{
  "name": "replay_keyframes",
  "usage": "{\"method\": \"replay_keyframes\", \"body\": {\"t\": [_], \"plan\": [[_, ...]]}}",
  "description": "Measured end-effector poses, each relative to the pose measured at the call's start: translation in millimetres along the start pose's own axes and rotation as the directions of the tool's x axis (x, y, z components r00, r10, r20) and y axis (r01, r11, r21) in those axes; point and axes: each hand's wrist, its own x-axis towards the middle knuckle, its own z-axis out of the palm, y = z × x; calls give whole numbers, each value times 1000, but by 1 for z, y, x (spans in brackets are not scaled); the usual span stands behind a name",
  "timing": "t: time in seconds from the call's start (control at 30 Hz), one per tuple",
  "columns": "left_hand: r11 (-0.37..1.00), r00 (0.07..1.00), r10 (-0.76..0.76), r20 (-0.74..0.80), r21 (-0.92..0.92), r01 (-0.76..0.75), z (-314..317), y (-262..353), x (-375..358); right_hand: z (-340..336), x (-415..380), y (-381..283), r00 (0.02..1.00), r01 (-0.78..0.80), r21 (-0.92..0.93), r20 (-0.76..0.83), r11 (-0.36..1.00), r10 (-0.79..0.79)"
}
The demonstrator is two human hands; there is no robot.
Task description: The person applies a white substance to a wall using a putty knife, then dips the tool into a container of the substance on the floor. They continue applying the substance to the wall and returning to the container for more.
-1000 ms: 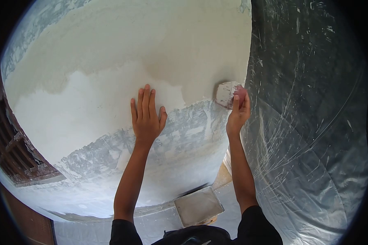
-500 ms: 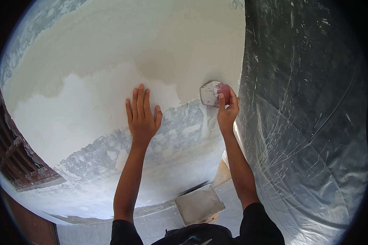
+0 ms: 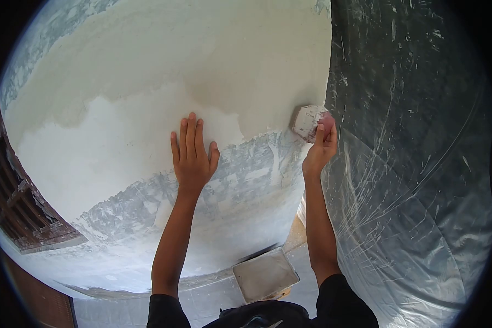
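My left hand (image 3: pixel 192 156) lies flat on the pale wall (image 3: pixel 131 131), fingers spread and pointing up, with nothing in it. At the wall's right edge, my right hand (image 3: pixel 320 150) grips a flat, many-sided tool (image 3: pixel 307 121), whitish with a red patch where my thumb presses. The tool's face is smeared with pale material, and its left side is close to the wall; whether it touches is hard to tell. Damp beige coating covers the upper wall, while a patchy grey-blue band runs below both hands.
Dark plastic sheeting (image 3: pixel 410 164), splashed with white, hangs along the right. A shallow rectangular tray (image 3: pixel 265 275) of greyish material sits low, near the wall's foot. A brown slatted frame (image 3: pixel 24 208) is at the left. Sheeting also covers the floor.
My right hand and the tool have moved right, to the wall's edge, and the tool has tilted. My left hand has stayed at nearly the same place on the wall.
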Motion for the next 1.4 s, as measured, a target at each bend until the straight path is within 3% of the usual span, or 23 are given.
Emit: {"method": "replay_keyframes", "body": {"t": [0.03,0.07,0.17,0.23,0.3,0.37,0.47,0.5,0.57,0.63,0.73,0.8,0.87,0.9,0.97,1.0,1.07,1.1,1.17,1.23,1.33,1.37,1.4], "plan": [[1000,1000,-2,1,-1,2,0,0,0,5,-7,-1,994,7,14,106,1000,-9],[1000,1000,-4,5,-6,4,1,1,-1,11,-17,4,981,102,-201,180,974,-66],[1000,1000,1,3,-2,-1,0,1,0,30,-41,-2,818,367,-339,560,866,-128],[1000,1000,4,11,-2,-4,0,1,-1,36,-32,-1,857,373,-398,494,838,-146],[1000,1000,2,10,5,-2,0,0,0,33,-6,6,980,130,-393,190,910,-58],[1000,1000,1,18,6,-1,0,0,-1,21,25,8,1000,27,-103,-7,994,-28],[998,1000,-8,4,64,8,-1,1,1,11,36,-3,990,-6,8,-140,1000,7],[998,1000,-7,1,61,7,0,2,0,13,31,-4,990,-2,8,-141,1000,3],[1000,1000,-1,9,9,1,1,1,-1,26,6,-6,996,1,-13,91,1000,0],[1000,1000,-2,11,6,2,2,-1,-2,28,-24,5,932,193,-320,356,928,-71],[1000,1000,-2,15,3,2,1,1,-1,29,-26,6,892,291,-435,445,852,-77],[1000,1000,-3,12,8,3,0,0,-1,17,1,23,988,72,-310,155,948,-24],[1000,1000,-3,20,20,2,0,0,-2,-1,31,28,997,-19,-84,-74,996,12],[1000,1000,-4,19,23,3,0,0,-1,-10,39,25,997,-19,-82,-72,996,13],[999,1000,3,14,36,-3,0,1,-1,-18,46,15,960,6,34,-281,999,4],[999,1000,2,10,38,-2,1,1,0,-17,43,15,960,8,37,-278,999,2],[999,1000,-8,14,35,7,1,2,-1,2,17,-4,999,7,62,-45,998,-4],[999,1000,-4,16,33,4,1,2,-1,9,2,-1,997,39,-15,69,999,-38],[1000,1000,0,14,28,0,1,1,-1,10,-24,7,956,115,-426,293,897,17],[1000,1000,3,14,27,-4,1,1,-2,14,-22,2,957,141,-544,289,827,27],[999,1000,0,12,35,-1,0,1,-4,-7,16,24,999,19,-110,-38,994,-23],[999,1000,-2,13,39,1,0,2,-4,-17,24,23,999,21,-107,-37,994,-25],[999,1000,-1,10,40,0,0,2,-4,-26,31,24,989,-7,8,-145,1000,8]]}}
